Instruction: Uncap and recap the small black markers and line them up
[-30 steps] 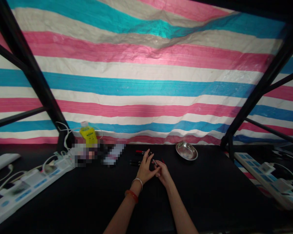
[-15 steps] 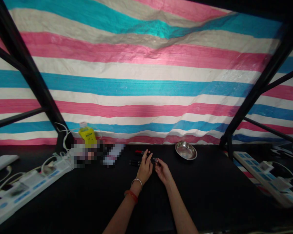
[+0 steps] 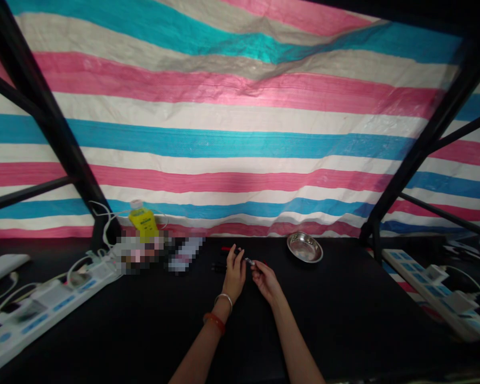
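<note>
My left hand (image 3: 234, 277) reaches over the black table with its fingers stretched and apart. It wears a pale bracelet and an orange-red one. A thin tool with a red end (image 3: 225, 249) lies beyond its fingertips. Beside the fingers is a dark slender item (image 3: 218, 267), partly covered by the hand. My right hand (image 3: 266, 278) is closed in a pinch on a small silvery piece (image 3: 249, 261), whose kind is too small to make out. That piece points toward my left fingers; whether they touch it I cannot tell. A bit of red shows behind the right hand.
A round metal dish (image 3: 304, 247) stands at the back right. Further left are a blurred flat item (image 3: 186, 254) and a yellow bottle (image 3: 145, 224). White power strips with plugs and cables run along the left (image 3: 44, 314) and right (image 3: 436, 290). A striped sheet (image 3: 240, 144) hangs behind.
My left hand has shifted slightly left, away from the right hand. The silvery piece at my right fingertips shows more clearly, and the right hand has moved slightly left.
</note>
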`<action>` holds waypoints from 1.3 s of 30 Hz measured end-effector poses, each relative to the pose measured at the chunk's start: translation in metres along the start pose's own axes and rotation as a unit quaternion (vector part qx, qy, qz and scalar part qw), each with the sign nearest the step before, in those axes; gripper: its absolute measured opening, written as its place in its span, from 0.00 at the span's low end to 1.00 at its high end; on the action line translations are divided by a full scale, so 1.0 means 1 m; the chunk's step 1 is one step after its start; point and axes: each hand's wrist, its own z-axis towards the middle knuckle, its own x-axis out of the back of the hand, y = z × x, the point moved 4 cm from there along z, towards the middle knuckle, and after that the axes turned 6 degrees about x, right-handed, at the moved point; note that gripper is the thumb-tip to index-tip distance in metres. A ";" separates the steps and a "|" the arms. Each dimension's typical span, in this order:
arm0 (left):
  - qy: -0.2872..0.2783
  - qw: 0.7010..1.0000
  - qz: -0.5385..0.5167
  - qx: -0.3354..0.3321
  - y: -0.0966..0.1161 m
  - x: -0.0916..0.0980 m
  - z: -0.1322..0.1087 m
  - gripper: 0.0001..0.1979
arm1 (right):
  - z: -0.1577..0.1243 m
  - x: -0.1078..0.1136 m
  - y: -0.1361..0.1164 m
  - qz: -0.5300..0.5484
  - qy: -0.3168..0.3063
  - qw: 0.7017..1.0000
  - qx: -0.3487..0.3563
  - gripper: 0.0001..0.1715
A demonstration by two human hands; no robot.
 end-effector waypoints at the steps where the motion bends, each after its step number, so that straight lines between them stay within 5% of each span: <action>1: 0.001 1.000 -0.005 0.003 -0.001 0.000 0.000 0.18 | 0.000 0.000 0.000 0.000 -0.004 1.000 -0.002 0.10; 19: -0.024 0.996 0.008 0.085 -0.014 -0.004 0.004 0.16 | -0.003 -0.004 -0.002 -0.004 -0.017 1.000 -0.010 0.10; 29: 0.085 0.956 0.156 0.234 -0.019 0.022 0.010 0.17 | 0.000 0.001 -0.002 -0.003 0.004 1.000 0.000 0.11; 39: 0.097 0.973 0.077 0.197 -0.030 0.014 0.007 0.18 | 0.003 0.005 -0.002 0.006 0.007 1.000 0.009 0.12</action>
